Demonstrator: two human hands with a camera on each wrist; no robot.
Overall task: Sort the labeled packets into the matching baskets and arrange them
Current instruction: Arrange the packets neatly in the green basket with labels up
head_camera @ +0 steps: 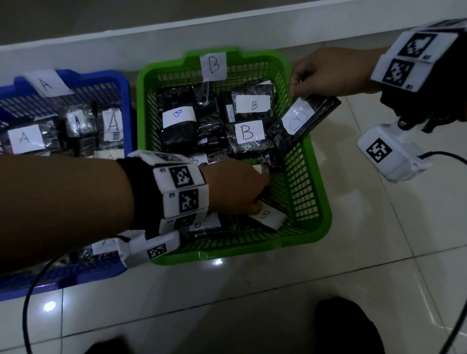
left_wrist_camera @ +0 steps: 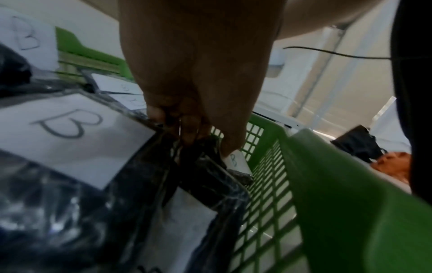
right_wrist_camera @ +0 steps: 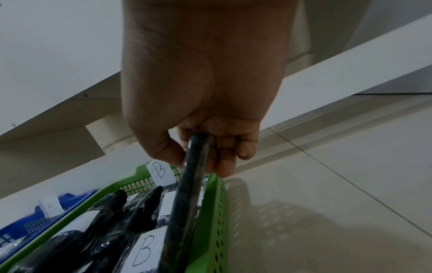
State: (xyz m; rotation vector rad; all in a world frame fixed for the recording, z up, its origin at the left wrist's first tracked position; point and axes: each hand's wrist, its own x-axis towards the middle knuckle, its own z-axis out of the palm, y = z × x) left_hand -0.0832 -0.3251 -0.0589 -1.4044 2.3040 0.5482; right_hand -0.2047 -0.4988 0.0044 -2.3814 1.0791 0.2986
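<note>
A green basket tagged B holds several black packets with white B labels. My right hand pinches one B packet by its upper corner; the packet leans tilted over the basket's right rim. In the right wrist view the same packet shows edge-on between thumb and fingers. My left hand reaches into the near part of the green basket and grips a B packet at the near right; in the left wrist view its fingers curl on that packet. A blue basket tagged A holds A-labelled packets.
Both baskets stand side by side on a pale tiled floor, with a white ledge behind them. A black cable runs from each wrist camera. My dark shoes show at the bottom. Bare tiles lie right of the green basket.
</note>
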